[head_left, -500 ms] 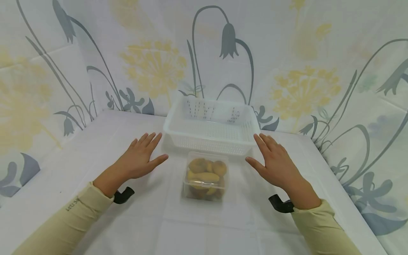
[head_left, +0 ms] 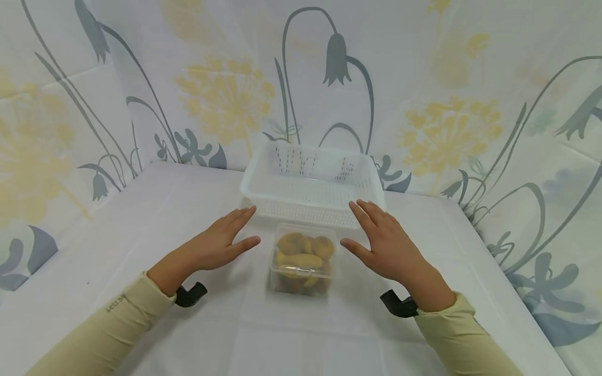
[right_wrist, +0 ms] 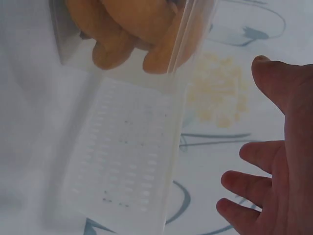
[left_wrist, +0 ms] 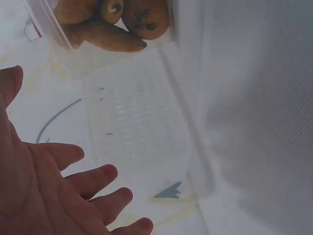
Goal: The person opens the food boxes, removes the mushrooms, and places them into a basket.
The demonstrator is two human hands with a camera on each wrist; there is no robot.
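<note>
A clear lidded plastic box [head_left: 301,286] stands on the white table, filled with yellow-brown fruit-like or potato-like pieces [head_left: 300,261]. Left of it hovers my left hand [head_left: 211,245], fingers extended and apart from the box. On the other side, my right hand [head_left: 388,243] is held the same way, its palm facing the box without touching it. Both wrist views show spread fingers with nothing in them, and the box [left_wrist: 105,61] at the top of the left wrist view. Brown rounded pieces [right_wrist: 137,29] show through the box wall in the right wrist view.
Behind the box sits a white perforated plastic basket [head_left: 310,203], close to the back curtain [head_left: 423,62] printed with grey and yellow flowers. White cloth covers the table [head_left: 301,344]. A black curved piece [head_left: 190,295] juts from each wrist.
Both hands have moved inward, nearer the clear box from either side. The box and the basket stay where they were.
</note>
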